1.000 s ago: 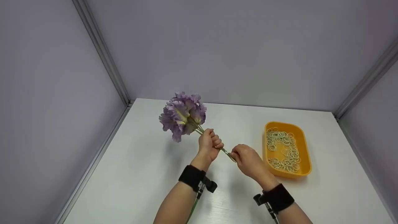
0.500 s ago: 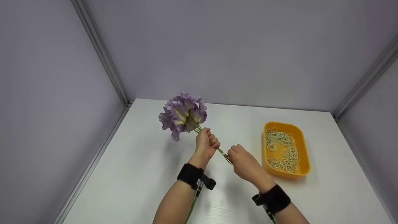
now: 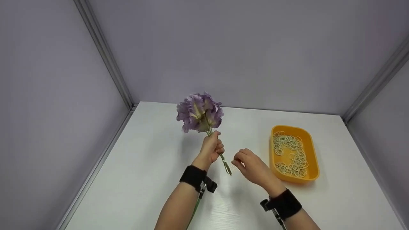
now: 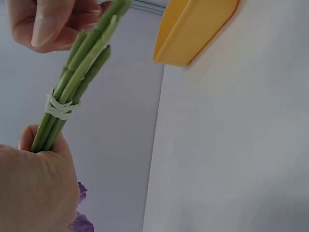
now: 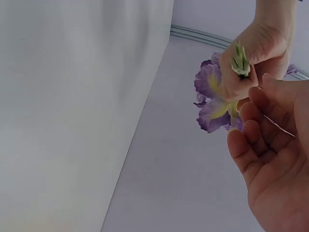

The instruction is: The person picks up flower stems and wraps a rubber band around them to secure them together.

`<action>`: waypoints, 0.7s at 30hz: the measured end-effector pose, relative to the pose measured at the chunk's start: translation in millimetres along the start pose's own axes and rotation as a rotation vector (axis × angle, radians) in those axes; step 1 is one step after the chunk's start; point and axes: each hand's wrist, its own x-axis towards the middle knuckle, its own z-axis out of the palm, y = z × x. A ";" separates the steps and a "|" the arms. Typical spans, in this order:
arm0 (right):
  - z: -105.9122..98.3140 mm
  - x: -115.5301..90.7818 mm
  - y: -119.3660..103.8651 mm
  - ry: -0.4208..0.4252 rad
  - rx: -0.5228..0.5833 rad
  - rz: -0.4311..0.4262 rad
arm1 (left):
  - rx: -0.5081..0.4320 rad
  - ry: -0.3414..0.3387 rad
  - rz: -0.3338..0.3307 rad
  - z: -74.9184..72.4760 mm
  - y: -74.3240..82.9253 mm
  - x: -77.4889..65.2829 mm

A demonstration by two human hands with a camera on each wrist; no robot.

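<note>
A bunch of purple artificial flowers is held above the table by my left hand, whose fingers curl round the green stems. Below the fist, a pale rubber band is wound several times round the stems, as the left wrist view shows. The cut stem ends point down and to the right. My right hand is just right of those ends, apart from them. Its fingers are loosely bent with nothing visible between them, and in the right wrist view the palm is turned toward the camera.
To the right on the white table stands a yellow tray with many loose rubber bands in it. Grey panels enclose the table at the back and both sides.
My right hand has let go of the stem ends and the band there. My left hand has turned the bunch more upright, with the blooms shifting right.
</note>
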 end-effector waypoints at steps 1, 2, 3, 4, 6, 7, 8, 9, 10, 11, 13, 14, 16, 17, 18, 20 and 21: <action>-1.5 -0.5 1.7 0.009 -0.004 0.011 | 0.030 0.003 -0.007 -0.6 -1.2 1.4; -2.9 -1.1 3.3 0.016 -0.007 0.022 | 0.058 0.005 -0.014 -1.5 -2.7 3.0; -4.1 -1.7 5.0 0.020 -0.010 0.031 | 0.084 0.005 -0.019 -2.6 -4.5 4.6; -4.9 -2.3 6.9 0.022 -0.015 0.040 | 0.111 0.004 -0.022 -4.1 -6.7 6.7; -5.6 -4.1 10.7 0.019 -0.018 0.059 | 0.161 -0.005 -0.024 -7.5 -11.7 10.8; -5.2 -5.3 12.8 0.014 -0.016 0.071 | 0.184 -0.011 -0.020 -9.5 -14.7 13.1; -4.9 -6.7 14.8 0.008 -0.012 0.081 | 0.207 -0.018 -0.013 -11.5 -18.1 15.6; -4.3 -8.2 16.7 0.002 -0.010 0.093 | 0.230 -0.022 -0.003 -13.4 -21.7 18.1; -3.6 -9.5 18.6 -0.006 -0.010 0.104 | 0.253 -0.022 0.006 -15.4 -25.0 20.7; -2.7 -11.0 20.4 -0.012 -0.011 0.114 | 0.275 -0.020 0.012 -17.3 -28.1 23.0; -0.8 -13.8 23.6 -0.030 -0.015 0.134 | 0.311 -0.015 0.024 -21.2 -34.3 26.5; 0.2 -15.2 25.2 -0.037 -0.021 0.142 | 0.326 -0.014 0.028 -23.0 -37.0 28.0; 1.6 -17.5 28.1 -0.050 -0.034 0.156 | 0.360 -0.019 0.033 -26.4 -41.7 30.4; 2.1 -18.3 29.3 -0.054 -0.038 0.162 | 0.380 -0.026 0.035 -28.0 -43.5 31.1; 2.2 -19.1 30.3 -0.060 -0.041 0.171 | 0.400 -0.034 0.039 -29.8 -45.3 32.1; 2.3 -20.3 32.0 -0.070 -0.043 0.188 | 0.463 -0.049 0.043 -33.1 -48.4 34.1; 2.1 -20.9 32.6 -0.074 -0.042 0.196 | 0.502 -0.052 0.046 -34.6 -49.8 34.8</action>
